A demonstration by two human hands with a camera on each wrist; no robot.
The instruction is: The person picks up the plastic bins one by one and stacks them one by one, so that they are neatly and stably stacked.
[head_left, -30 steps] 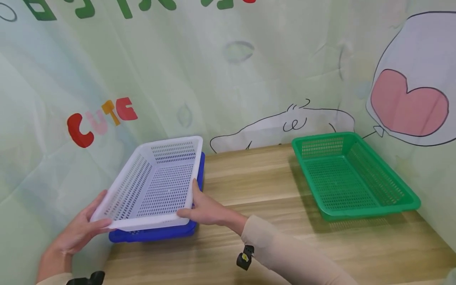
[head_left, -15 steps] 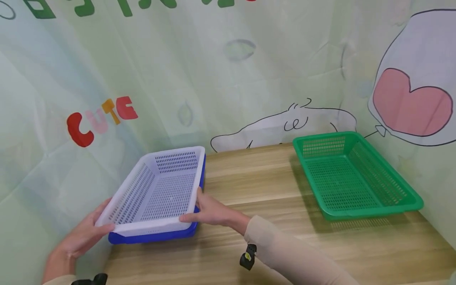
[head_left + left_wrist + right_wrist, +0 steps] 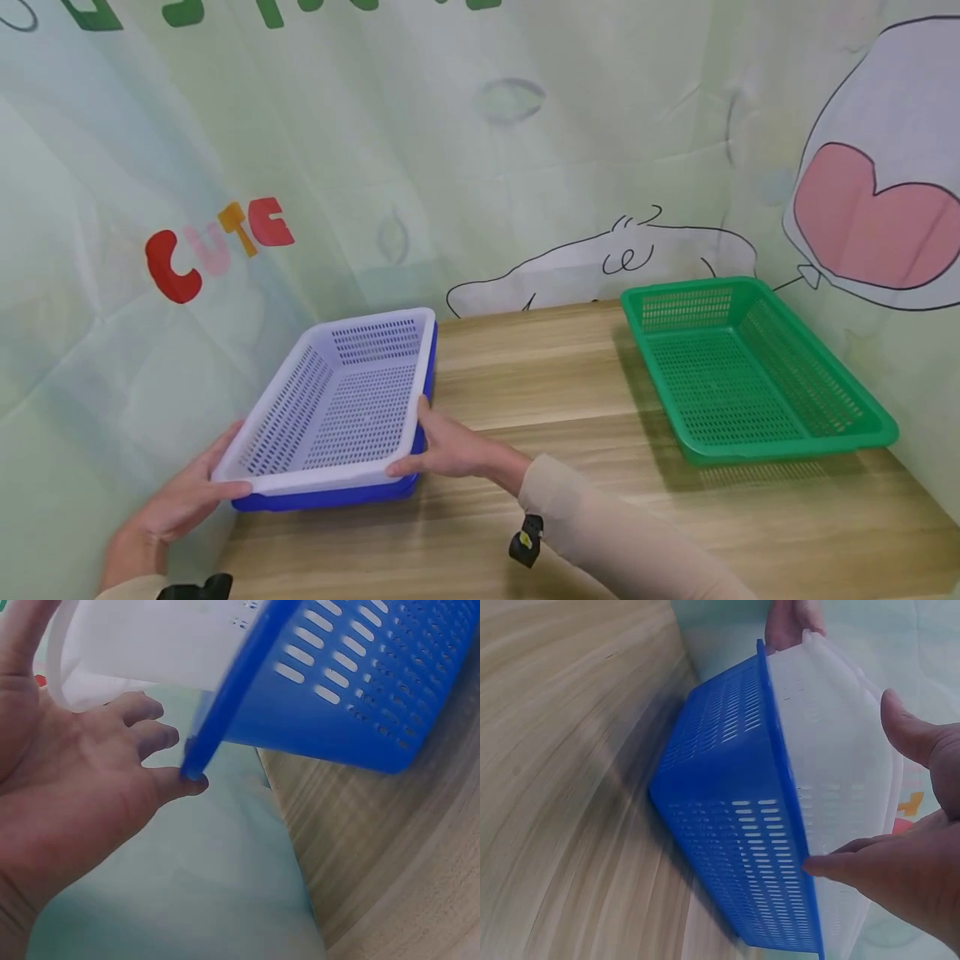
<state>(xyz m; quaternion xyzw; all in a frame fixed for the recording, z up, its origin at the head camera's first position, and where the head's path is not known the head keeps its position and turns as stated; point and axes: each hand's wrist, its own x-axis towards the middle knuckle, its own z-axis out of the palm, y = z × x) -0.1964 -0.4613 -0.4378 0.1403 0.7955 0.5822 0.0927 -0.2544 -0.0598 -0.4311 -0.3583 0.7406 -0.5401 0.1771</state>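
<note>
A white perforated plastic basket (image 3: pixel 367 408) sits nested in a blue basket (image 3: pixel 322 500) on the left of the table. In the right wrist view a tall band of white side wall (image 3: pixel 817 742) stands above the blue rim. My left hand (image 3: pixel 187 492) holds the white basket's near left corner, its thumb on the rim. Below that corner, in the left wrist view, a fingertip touches the blue basket's rim (image 3: pixel 217 727). My right hand (image 3: pixel 450 446) grips the near right corner, thumb over the white rim; one fingertip meets the blue rim in the right wrist view.
A green perforated basket (image 3: pixel 765 383) stands on the right of the wooden table (image 3: pixel 525 375). A printed curtain (image 3: pixel 360 150) hangs behind the table and along its left and right sides.
The white basket has come down into the blue one, and both hands moved down slightly with it. Over the last half second it has stayed nearly still. The green basket has not moved.
</note>
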